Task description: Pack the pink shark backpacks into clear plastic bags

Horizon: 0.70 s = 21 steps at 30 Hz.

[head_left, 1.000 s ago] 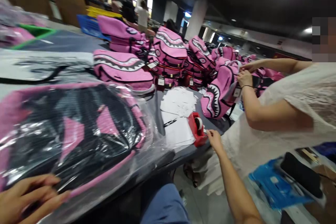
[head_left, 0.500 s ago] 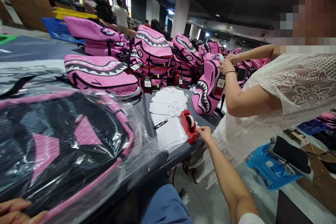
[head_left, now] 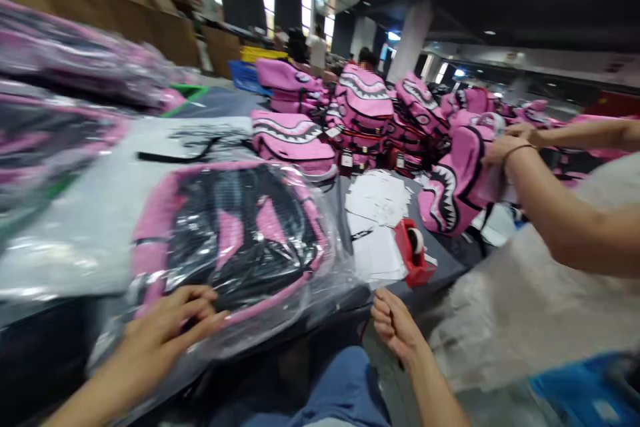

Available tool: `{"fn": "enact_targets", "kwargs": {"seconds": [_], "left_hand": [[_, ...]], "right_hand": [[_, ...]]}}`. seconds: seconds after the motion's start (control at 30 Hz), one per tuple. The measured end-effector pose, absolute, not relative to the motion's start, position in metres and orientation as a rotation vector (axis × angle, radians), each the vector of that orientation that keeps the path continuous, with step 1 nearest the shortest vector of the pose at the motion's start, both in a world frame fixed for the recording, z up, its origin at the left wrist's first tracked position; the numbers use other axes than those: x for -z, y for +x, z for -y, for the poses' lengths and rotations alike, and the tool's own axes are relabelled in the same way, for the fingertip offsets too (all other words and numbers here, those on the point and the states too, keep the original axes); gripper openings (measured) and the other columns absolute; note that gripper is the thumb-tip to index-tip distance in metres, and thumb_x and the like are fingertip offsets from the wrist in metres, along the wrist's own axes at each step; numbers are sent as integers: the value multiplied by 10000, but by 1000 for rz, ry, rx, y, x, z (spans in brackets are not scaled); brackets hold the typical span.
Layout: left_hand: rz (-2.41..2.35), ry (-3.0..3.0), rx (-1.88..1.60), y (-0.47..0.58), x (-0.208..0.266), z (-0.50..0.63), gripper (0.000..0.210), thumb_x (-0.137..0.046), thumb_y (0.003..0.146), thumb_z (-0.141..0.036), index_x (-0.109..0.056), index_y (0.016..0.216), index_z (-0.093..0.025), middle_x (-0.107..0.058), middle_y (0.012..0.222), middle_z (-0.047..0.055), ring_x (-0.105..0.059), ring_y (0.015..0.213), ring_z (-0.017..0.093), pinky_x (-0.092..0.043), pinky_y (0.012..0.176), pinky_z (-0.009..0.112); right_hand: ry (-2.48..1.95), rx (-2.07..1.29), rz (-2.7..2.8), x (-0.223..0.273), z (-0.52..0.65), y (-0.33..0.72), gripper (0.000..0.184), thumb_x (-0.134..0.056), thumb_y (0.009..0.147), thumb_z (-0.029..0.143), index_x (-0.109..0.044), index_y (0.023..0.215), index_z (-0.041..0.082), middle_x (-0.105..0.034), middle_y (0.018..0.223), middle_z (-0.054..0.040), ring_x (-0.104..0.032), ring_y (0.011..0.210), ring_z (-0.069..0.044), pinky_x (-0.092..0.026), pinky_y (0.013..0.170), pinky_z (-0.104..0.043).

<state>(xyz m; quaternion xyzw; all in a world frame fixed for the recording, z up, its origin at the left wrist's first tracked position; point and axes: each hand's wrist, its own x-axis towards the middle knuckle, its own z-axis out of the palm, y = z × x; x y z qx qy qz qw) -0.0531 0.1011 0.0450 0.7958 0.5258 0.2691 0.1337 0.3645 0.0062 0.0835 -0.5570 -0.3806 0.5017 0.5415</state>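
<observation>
A black and pink backpack (head_left: 295, 240) lies strap side up inside a clear plastic bag (head_left: 327, 287) on the table in front of me. My left hand (head_left: 170, 327) rests at the bag's near edge, fingers loosely bent and the thumb apart from them. Over the table's front edge, my right hand (head_left: 395, 327) is closed in a pinch. A small pale bit at its fingertips looks like a piece of tape (head_left: 375, 287), though blurred. Just beyond that hand stands a red tape dispenser (head_left: 420, 270), beside white paper sheets (head_left: 380, 257) with a pen on them.
Pink shark-mouth backpacks (head_left: 363, 97) are piled across the back. At right, a co-worker's hands (head_left: 505, 147) handle another pink backpack (head_left: 455, 173). Bagged backpacks (head_left: 65, 60) are stacked at far left. A blue crate (head_left: 580, 387) is low at right.
My right hand has left the tape dispenser, coming nearer to me with its fingers closed. The view has swung left, bringing more of my left hand and the bagged backpack into sight.
</observation>
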Motion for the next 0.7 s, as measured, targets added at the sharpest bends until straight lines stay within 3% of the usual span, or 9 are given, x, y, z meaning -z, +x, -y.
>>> {"fn": "enact_targets", "kwargs": {"seconds": [0.07, 0.13, 0.2, 0.33, 0.43, 0.57, 0.7], "left_hand": [[-1541, 2135, -770, -42, -65, -95, 662, -386, 868, -823, -681, 694, -257, -696, 1105, 31, -636, 918, 248, -498, 823, 402], [-1566, 2050, -734, -33, -82, -93, 635, -418, 854, -798, -675, 666, -249, -696, 1097, 40, -625, 929, 261, -473, 855, 439], [-1572, 2028, -707, -27, -92, -92, 557, -458, 863, -722, -681, 673, -248, -696, 1096, 44, -620, 953, 267, -455, 878, 452], [-1547, 2059, -756, -24, -94, -91, 478, -496, 888, -633, -682, 676, -248, -694, 1080, 36, -608, 977, 256, -438, 857, 409], [-1547, 2071, -792, -24, -89, -92, 492, -498, 901, -615, -653, 634, -231, -686, 1033, 28, -594, 951, 239, -430, 823, 370], [-1461, 2087, -744, -28, -89, -93, 456, -515, 906, -596, -666, 673, -234, -677, 1021, 20, -592, 942, 227, -436, 814, 355], [-1460, 2103, -754, -27, -93, -94, 455, -513, 914, -599, -668, 684, -238, -685, 1025, 18, -599, 957, 232, -431, 812, 362]], "right_hand": [[-1187, -1399, 1145, -113, -20, 334, 495, -652, 865, 683, -435, 768, 249, -314, 585, 104, -213, 459, -74, -207, 401, -180], [-1110, -1336, 1610, -145, -41, 311, 447, -625, 906, 642, -492, 784, 233, -394, 614, 78, -305, 516, -88, -275, 488, -207], [-993, -1076, 2158, -171, -69, 290, 348, -619, 953, 516, -554, 786, 218, -497, 671, 48, -408, 597, -106, -310, 581, -232], [-828, -493, 2849, -182, -127, 253, 147, -694, 935, 260, -627, 809, 225, -610, 735, 37, -515, 680, -117, -232, 591, -255], [-1107, -347, 2860, -172, -156, 242, 172, -799, 864, 294, -636, 863, 239, -595, 686, 60, -533, 655, -120, -203, 574, -249], [-1516, -334, 2464, -165, -155, 256, 208, -805, 860, 297, -607, 875, 236, -571, 671, 76, -535, 630, -119, -262, 586, -222], [-1281, -216, 2474, -161, -127, 268, 156, -740, 924, 273, -611, 855, 220, -633, 795, 28, -580, 727, -124, -321, 641, -235]]}}
